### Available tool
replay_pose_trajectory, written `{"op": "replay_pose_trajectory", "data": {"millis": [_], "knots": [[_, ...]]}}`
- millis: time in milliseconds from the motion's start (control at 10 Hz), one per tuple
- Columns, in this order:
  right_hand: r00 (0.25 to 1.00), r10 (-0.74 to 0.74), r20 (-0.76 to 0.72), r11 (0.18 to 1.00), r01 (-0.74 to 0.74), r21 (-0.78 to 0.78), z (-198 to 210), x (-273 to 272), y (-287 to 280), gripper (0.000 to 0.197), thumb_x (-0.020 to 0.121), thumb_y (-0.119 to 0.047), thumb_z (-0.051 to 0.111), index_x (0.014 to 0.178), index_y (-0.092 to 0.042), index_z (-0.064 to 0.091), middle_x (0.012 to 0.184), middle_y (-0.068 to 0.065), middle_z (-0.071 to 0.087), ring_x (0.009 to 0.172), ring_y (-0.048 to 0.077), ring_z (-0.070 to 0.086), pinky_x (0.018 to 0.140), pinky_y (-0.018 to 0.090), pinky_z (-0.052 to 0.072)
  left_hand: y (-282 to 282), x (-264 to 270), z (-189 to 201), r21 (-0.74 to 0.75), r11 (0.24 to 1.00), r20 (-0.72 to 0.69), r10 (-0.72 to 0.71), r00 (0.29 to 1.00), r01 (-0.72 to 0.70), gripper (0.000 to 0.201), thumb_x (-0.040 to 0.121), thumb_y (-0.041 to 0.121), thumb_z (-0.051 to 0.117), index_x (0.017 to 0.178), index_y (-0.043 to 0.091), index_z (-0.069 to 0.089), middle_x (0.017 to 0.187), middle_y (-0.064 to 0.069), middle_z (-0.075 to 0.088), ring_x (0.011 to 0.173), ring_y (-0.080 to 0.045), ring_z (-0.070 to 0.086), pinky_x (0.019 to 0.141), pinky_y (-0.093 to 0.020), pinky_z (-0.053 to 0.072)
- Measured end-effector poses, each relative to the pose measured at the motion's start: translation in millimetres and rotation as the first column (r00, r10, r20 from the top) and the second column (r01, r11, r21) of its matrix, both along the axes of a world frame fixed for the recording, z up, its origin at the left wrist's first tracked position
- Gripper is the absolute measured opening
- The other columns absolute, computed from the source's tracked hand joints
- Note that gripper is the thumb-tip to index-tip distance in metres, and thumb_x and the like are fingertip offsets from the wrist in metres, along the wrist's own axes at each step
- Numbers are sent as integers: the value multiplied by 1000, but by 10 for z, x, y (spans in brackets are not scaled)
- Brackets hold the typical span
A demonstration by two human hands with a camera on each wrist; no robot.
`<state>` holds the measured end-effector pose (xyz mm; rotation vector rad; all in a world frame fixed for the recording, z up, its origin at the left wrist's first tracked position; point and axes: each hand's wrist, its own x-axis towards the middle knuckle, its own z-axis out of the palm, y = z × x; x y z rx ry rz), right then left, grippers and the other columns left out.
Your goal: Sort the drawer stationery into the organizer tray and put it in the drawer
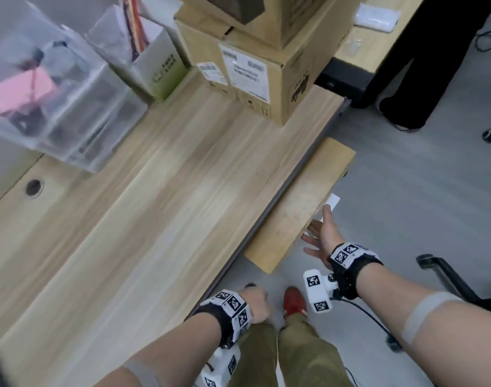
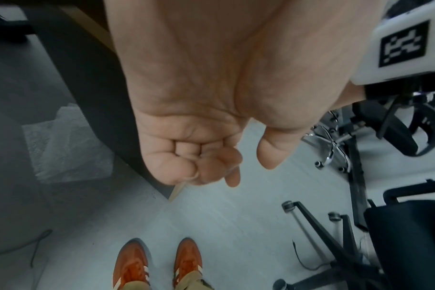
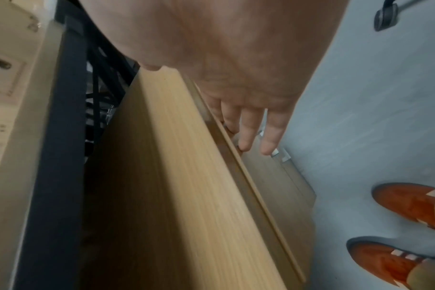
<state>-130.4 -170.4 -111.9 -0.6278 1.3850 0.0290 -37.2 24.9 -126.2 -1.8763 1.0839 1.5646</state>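
Observation:
A low wooden drawer unit (image 1: 300,208) stands under the desk's front edge, and I see only its top from above. My right hand (image 1: 321,236) reaches over its front edge with straight, spread fingers. In the right wrist view the right hand's fingertips (image 3: 245,145) touch the top lip of the drawer front (image 3: 273,176), where only a thin gap shows. My left hand (image 1: 256,303) hangs beside the desk edge with fingers (image 2: 199,157) loosely curled and holding nothing. A clear plastic organizer (image 1: 57,107) with pink notes and dark items sits blurred on the desk at far left.
Stacked cardboard boxes (image 1: 266,65) and a green-and-white paper holder (image 1: 160,68) stand at the back of the wooden desk (image 1: 155,205). A black chair base (image 1: 445,275) is on the grey floor to my right. My orange shoes (image 3: 410,202) stand close to the drawer unit.

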Motion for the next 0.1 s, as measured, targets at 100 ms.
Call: {"op": "replay_pose_trajectory", "data": {"millis": [100], "knots": [[983,177,-47,983,-179,-31,71,103,60,69,91,-73,23,119,-19,56,110,0,67,105,21,64,98,45,47,112,155,199,-52,994,-20,92,996,-92,18,96,26,46,91,11,54,79,-8,52,58,-17,40,52,-29,34]]}}
